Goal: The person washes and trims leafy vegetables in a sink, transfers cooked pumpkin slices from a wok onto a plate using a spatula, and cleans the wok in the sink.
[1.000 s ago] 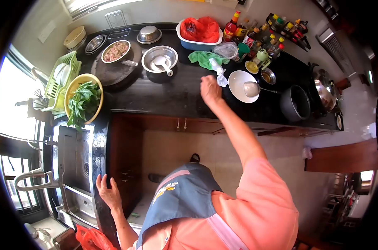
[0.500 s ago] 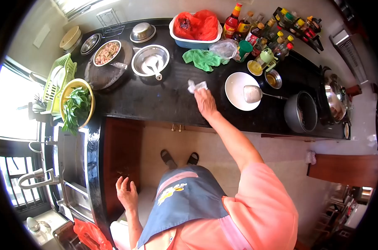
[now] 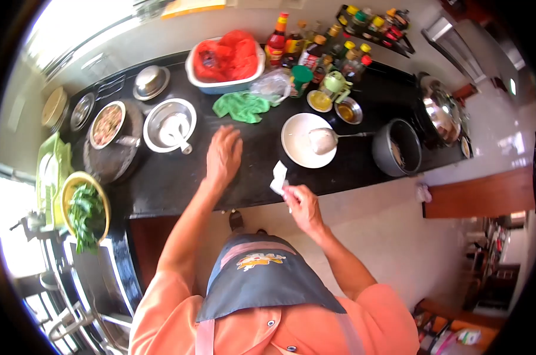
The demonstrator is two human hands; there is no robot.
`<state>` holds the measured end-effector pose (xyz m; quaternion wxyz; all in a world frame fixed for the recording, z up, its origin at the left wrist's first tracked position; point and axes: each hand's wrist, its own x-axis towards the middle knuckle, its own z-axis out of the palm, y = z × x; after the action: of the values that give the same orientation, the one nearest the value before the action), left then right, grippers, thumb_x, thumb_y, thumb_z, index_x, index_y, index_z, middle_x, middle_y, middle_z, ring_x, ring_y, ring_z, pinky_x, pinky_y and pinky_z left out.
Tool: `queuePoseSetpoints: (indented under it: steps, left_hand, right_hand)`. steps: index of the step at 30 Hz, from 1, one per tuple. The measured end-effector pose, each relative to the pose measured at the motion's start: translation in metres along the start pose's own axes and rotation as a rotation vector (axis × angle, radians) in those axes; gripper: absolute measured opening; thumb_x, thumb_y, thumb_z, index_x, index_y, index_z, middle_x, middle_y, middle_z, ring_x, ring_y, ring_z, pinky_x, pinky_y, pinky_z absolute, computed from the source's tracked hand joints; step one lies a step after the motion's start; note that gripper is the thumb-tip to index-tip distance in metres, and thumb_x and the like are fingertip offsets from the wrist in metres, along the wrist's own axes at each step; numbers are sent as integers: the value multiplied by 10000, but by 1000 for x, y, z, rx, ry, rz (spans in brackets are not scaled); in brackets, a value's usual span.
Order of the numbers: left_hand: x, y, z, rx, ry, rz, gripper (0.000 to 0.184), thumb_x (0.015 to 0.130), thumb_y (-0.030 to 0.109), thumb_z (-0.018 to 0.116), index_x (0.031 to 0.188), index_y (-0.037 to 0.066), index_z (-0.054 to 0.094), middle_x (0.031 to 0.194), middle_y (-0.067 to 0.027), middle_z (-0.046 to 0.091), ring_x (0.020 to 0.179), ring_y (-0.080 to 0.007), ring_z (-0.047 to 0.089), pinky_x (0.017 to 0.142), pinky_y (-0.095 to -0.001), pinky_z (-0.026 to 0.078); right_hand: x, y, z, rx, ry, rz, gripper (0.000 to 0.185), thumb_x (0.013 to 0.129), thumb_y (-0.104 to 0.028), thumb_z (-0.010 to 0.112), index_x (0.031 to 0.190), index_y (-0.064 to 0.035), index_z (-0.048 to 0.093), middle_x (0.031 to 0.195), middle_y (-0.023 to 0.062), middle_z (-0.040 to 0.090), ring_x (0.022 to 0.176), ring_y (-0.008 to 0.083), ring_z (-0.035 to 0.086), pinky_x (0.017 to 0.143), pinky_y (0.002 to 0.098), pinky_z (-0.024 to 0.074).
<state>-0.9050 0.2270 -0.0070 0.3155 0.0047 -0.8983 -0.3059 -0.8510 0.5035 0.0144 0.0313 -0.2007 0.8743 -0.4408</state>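
Near the counter's front edge, my right hand [image 3: 303,207] pinches a white paper tissue [image 3: 278,178]. My left hand [image 3: 224,156] reaches over the black counter [image 3: 253,168], fingers stretched out and holding nothing. Just beyond its fingertips lies a crumpled green cloth [image 3: 242,107]. To the left of that hand stands a metal bowl [image 3: 152,142] with a white spoon [image 3: 181,141] in it. Right of the tissue is a white bowl [image 3: 293,155], with a metal ladle [image 3: 323,141] resting in it.
A tub [image 3: 225,87] with a red plastic bag stands at the back, beside several sauce bottles [image 3: 275,41]. A dark pot [image 3: 392,163] sits on the right. Left are a bowl of raw meat [image 3: 107,125] on a round board and a basin of leafy greens [image 3: 86,213].
My left hand has come up from beside my body to over the counter. My right hand has drawn back toward the counter's edge with the tissue. The camera view has shifted.
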Motion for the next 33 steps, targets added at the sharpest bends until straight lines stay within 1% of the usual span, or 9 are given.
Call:
queuePoseSetpoints:
  steps: [3,6,9,12,14,24,27,30,33]
  left_hand:
    - [54,-68,83,174,-87,166,325,891,177,672,1191,52,658,1265,-212,622,1230,-413,545,1071,-495,414]
    - [70,-123,135,213,-255,82,406,901,286,664,1246,76,622,1167,-185,640,1099,-397,583,914,-504,484]
    - [59,-88,131,414,-344,149,304,922,378,621,878,79,596,911,-140,667,959,-341,626,764,-478,505]
    - [6,-52,120,433,-317,309,308,910,383,634,768,113,598,634,-135,628,578,-301,633,529,-435,497]
    - [-28,-18,96,358,-480,244,300,888,379,652,732,129,594,580,-140,611,513,-312,623,514,-451,494]
    - [-14,-37,97,593,-416,-131,378,945,388,574,761,63,635,717,-213,683,659,-397,679,652,-501,550]
    - [-33,-40,90,538,-407,-99,396,950,398,578,784,41,621,825,-230,694,776,-410,677,766,-506,536]
    - [-53,18,65,568,-405,-237,542,936,437,626,1231,-18,624,1296,-260,563,1195,-434,537,971,-508,468]
    - [-72,82,46,610,-226,-91,554,900,301,693,1329,-20,553,1398,-274,490,1242,-458,500,1023,-510,436]
  right_hand:
    - [-23,-10,-5,54,-5,153,153,923,-89,666,1057,-22,701,914,157,658,787,314,662,680,394,520]
    - [-41,-6,-6,20,72,243,170,925,-108,675,1069,-21,698,924,144,660,814,283,671,714,351,528]
    - [-59,7,-9,108,176,411,177,933,-124,668,1071,-17,696,945,138,669,806,257,674,703,341,528]
    - [-82,29,-9,183,291,500,190,965,-130,652,1111,-15,691,914,82,655,731,131,620,625,283,489]
    - [-83,20,-21,170,342,586,195,945,-166,661,1060,-13,699,932,132,691,737,209,661,664,323,521]
    - [32,168,-127,-331,688,210,131,875,-153,692,968,-61,699,954,147,673,909,359,657,787,444,535]
    - [68,187,-139,-490,292,419,198,929,-256,615,990,-100,721,1165,194,635,983,386,639,887,471,522]
    - [65,170,-154,-612,496,27,308,860,-269,705,1114,-96,710,1336,189,500,1148,374,525,926,484,495]
    - [29,160,-174,-352,528,-190,350,870,-214,718,1169,-39,667,1333,227,502,1174,398,537,984,478,473]
